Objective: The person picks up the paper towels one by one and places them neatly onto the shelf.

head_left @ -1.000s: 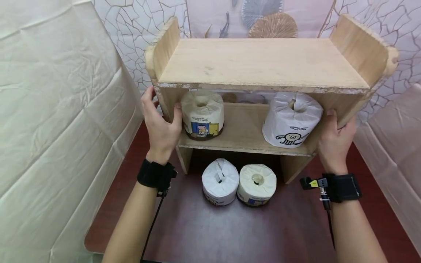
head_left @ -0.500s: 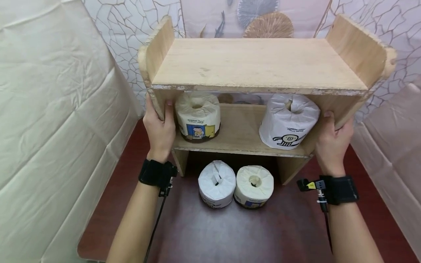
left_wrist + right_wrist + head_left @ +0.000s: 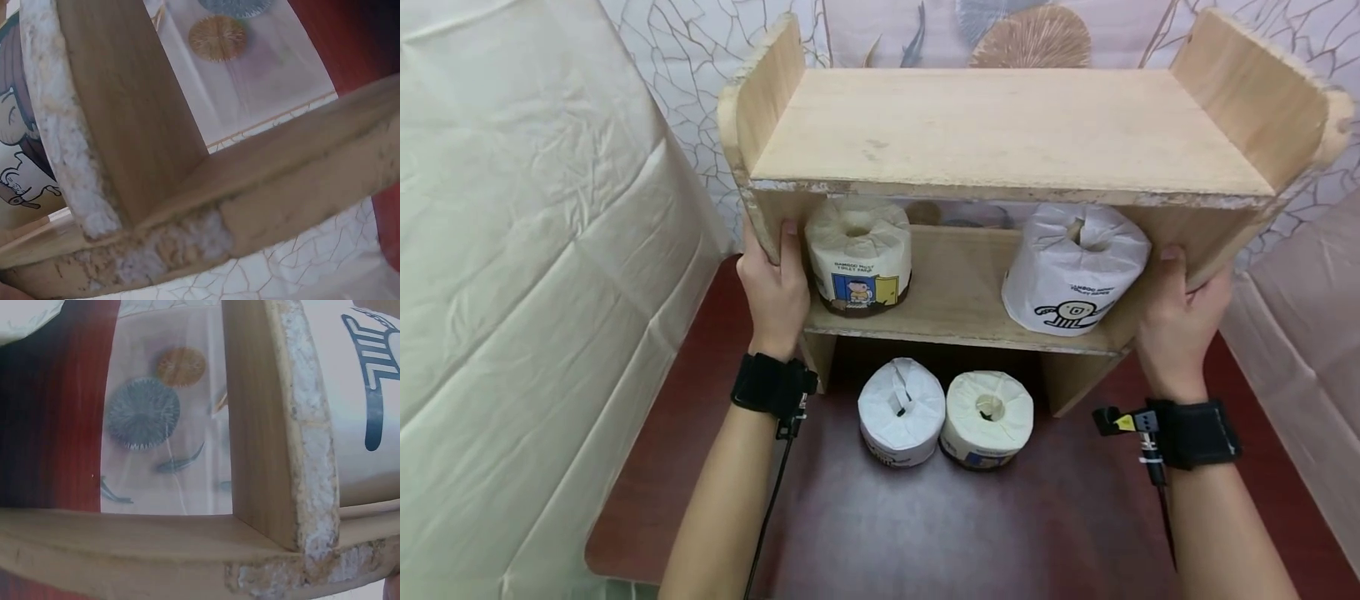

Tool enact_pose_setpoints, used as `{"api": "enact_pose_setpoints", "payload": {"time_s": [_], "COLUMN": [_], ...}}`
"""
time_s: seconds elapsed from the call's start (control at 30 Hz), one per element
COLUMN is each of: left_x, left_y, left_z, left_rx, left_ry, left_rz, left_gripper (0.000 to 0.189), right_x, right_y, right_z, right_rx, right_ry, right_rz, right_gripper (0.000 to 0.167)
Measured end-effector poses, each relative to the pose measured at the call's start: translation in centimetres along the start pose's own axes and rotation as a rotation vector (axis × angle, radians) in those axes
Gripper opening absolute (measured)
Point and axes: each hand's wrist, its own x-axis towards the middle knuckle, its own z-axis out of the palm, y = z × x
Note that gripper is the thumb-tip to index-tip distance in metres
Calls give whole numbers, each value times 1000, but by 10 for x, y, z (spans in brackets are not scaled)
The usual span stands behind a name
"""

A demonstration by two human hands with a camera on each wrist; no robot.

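A two-tier wooden shelf (image 3: pixel 1000 125) with chipped front edges is between both hands. My left hand (image 3: pixel 775 296) grips its left side panel, thumb on the inner face and fingers around the outside. My right hand (image 3: pixel 1180 329) holds the right panel likewise, thumb inside. On the middle board, a cream toilet roll (image 3: pixel 859 258) with a blue and yellow print stands at the left. A white toilet roll (image 3: pixel 1075 271) with a black cartoon leans at the right. In the wrist views, side panels (image 3: pixel 300 169) (image 3: pixel 125 550) fill the foreground, with hands mostly hidden.
Below the shelf's front, a white toilet roll (image 3: pixel 901 412) and a cream toilet roll (image 3: pixel 987 421) stand side by side on the dark red table (image 3: pixel 925 533). Pale cloth (image 3: pixel 535 292) hangs at the left; a patterned backdrop (image 3: pixel 685 92) is behind.
The shelf's upper part looks larger and slightly higher, its right end extending farther right. My left fingers have slid lower along the left panel. Both hands keep holding the shelf.
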Motion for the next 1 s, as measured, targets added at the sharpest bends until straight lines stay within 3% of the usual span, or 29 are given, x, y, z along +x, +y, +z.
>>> {"api": "enact_pose_setpoints", "payload": {"time_s": [0.1,0.27,0.33,0.43,0.57,0.83,1.0], "left_x": [3,1,-1,-2,-3,-4,-2], "left_y": [1,1,1,1,1,1,-1], "left_z": [1,0,-1,0,1,4,3], "left_rx": [-15,-4,3,9,3,1,-2], "left_ry": [14,21,18,12,6,13,37], "left_rz": [-12,-38,-39,-44,-63,-56,-53], "left_gripper": [44,44,44,43,41,43,41], "right_x": [3,2,-4,-19,-39,-55,-59], "right_y": [-2,3,3,5,12,28,29], "right_z": [3,-7,-12,-20,-30,-39,-40], "right_rx": [10,-102,-133,-147,-126,-59,-7], "right_ry": [5,-69,-110,-90,-26,-42,-82], "right_rz": [-12,-21,-71,-174,-236,-341,-304], "right_gripper": [31,36,42,52,56,53,51]}}
